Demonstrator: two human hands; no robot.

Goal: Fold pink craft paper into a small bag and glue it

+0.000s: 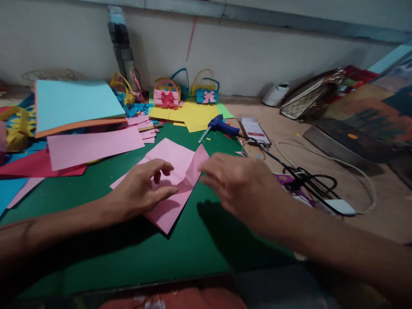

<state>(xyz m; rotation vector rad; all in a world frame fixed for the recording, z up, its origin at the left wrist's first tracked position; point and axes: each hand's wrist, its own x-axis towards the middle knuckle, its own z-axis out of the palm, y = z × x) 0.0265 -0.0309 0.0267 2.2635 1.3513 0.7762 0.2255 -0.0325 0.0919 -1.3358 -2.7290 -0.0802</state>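
A creased sheet of pink paper [169, 156] lies on the green board [128, 253] in front of me, its right side lifted off the surface. Over its left part is my left hand [143, 186], thumb and fingers apart with a gap between them. My right hand [233, 184], slightly blurred, has its fingers together at the sheet's raised right edge and appears to pinch it. The back of that hand partly hides the fingertips.
Behind lie yellow paper [199, 113], small paper bags with bows [166, 96] and a blue glue gun [222, 124]. Stacked blue sheets [77, 103] and a pink strip [96, 148] are at left. A phone [255, 131] and tangled cables [302, 178] sit at right.
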